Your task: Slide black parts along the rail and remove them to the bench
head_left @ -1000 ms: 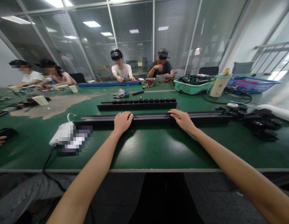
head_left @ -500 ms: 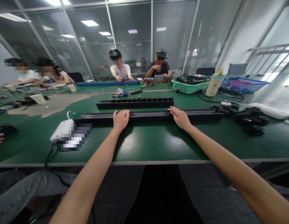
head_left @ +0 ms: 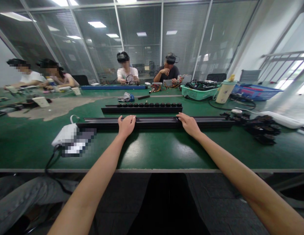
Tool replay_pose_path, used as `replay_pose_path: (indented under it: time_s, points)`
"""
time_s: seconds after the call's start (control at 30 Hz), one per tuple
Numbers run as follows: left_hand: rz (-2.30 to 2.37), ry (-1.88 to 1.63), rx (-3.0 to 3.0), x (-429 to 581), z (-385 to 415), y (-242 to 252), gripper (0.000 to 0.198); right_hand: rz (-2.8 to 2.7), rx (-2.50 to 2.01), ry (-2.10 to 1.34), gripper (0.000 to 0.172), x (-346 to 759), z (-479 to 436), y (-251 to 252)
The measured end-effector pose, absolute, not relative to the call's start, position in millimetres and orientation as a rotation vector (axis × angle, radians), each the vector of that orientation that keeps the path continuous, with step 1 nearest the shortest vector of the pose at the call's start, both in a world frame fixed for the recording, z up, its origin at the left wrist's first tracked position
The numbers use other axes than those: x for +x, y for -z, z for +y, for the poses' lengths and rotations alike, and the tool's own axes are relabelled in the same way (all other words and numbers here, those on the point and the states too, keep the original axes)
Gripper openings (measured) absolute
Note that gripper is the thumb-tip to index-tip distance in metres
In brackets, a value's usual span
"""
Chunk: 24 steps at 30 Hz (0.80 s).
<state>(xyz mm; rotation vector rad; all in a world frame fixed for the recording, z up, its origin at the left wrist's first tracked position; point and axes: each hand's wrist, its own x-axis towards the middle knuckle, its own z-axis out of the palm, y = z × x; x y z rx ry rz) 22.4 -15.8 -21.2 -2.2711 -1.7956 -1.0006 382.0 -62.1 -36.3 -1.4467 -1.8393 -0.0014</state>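
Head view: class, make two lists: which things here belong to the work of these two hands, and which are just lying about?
At work:
left hand
right hand
long black rail, under both hands

Lying about:
black bar with knobs
white box
pile of black parts
green basket of wires
blue basket

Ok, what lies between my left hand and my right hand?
The head view shows a stretch of long black rail between your left hand and right hand, both resting on it.
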Motion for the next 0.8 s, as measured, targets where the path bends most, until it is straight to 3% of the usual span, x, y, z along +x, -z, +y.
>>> replay_pose_path:
  time_s: [0.8]
  points:
    - [-1.791,0.992,-2.279,24.6,-19.1,17.3,0.043,-1.847,-1.462,0.181,0.038,389.1,-58.0,41.0]
